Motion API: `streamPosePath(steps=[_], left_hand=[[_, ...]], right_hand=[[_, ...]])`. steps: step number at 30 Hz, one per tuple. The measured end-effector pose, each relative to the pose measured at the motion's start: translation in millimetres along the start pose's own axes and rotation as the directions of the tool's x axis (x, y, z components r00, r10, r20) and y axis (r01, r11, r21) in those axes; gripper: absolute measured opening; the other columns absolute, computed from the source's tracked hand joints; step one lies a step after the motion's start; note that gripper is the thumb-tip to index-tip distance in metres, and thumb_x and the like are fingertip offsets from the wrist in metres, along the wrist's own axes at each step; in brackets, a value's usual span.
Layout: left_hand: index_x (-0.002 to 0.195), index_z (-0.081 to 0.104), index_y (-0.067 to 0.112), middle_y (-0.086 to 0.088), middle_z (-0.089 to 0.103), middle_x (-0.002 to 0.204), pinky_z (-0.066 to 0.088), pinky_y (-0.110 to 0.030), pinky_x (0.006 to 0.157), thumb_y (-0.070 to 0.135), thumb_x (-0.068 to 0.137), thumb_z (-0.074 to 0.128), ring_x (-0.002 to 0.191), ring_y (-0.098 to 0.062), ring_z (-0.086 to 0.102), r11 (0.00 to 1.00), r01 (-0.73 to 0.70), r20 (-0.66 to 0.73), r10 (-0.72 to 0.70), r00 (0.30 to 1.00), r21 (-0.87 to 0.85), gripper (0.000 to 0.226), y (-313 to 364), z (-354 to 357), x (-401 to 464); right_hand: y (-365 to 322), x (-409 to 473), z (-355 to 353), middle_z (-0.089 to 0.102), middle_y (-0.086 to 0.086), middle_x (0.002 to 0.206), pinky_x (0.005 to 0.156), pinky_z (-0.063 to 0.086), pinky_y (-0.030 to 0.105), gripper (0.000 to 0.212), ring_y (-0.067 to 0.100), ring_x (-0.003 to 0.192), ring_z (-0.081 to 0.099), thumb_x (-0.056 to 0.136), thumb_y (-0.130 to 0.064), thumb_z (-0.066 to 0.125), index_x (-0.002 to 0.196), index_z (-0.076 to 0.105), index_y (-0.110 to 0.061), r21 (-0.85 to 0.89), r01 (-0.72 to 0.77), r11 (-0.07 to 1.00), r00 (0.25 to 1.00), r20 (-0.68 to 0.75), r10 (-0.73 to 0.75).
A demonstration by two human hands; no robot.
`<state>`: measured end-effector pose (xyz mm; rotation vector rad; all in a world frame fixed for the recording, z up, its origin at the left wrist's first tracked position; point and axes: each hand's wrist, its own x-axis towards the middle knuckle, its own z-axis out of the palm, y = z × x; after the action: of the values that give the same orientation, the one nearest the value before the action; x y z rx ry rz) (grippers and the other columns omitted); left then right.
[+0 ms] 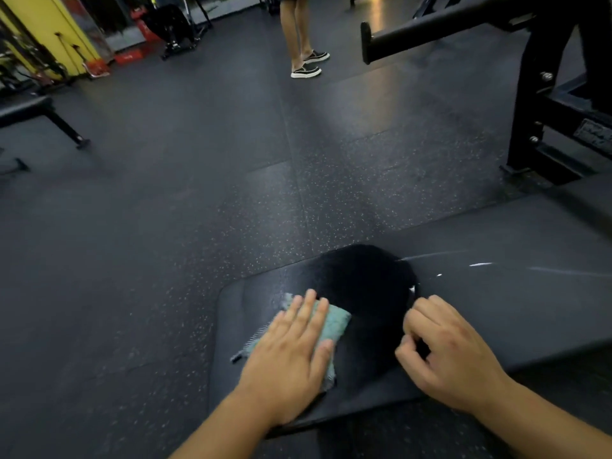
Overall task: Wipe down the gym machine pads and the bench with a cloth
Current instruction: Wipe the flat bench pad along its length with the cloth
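While the bench (496,309) filled the lower right of the head view, a teal cloth (334,321) was pressed flat on the bench's near end by the left hand (291,356), its fingers straight and spread over the fabric. Just right of the cloth, the right hand (443,356) was held over the bench with fingers curled in; whether anything was pinched in them could not be told. A dark round shadow was cast on the bench beyond both hands. Beyond the bench, a black machine frame (536,104) was seen at the right, and a person's legs (299,31) farther off on the speckled floor (165,210).
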<state>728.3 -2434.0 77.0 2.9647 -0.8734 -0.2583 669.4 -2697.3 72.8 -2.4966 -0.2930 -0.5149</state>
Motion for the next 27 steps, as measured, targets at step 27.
streamPosePath(steps=[27], left_hand=[[0.164,-0.007,0.031,0.002,-0.017,0.171,-0.008,-0.041,0.129,0.056,0.107,0.008,0.158,-0.017,-0.016,0.876,0.451,0.018,-0.455,0.89,-0.171,0.064,-90,-11,37]], right_hand=[[-47,70,78,0.043,-0.009,0.086,0.07,0.046,0.031,0.014,0.012,0.076,0.04,0.091,-0.036,0.05,0.084,0.054,-0.024,-0.135,0.207,0.969,0.956,0.237,-0.171]])
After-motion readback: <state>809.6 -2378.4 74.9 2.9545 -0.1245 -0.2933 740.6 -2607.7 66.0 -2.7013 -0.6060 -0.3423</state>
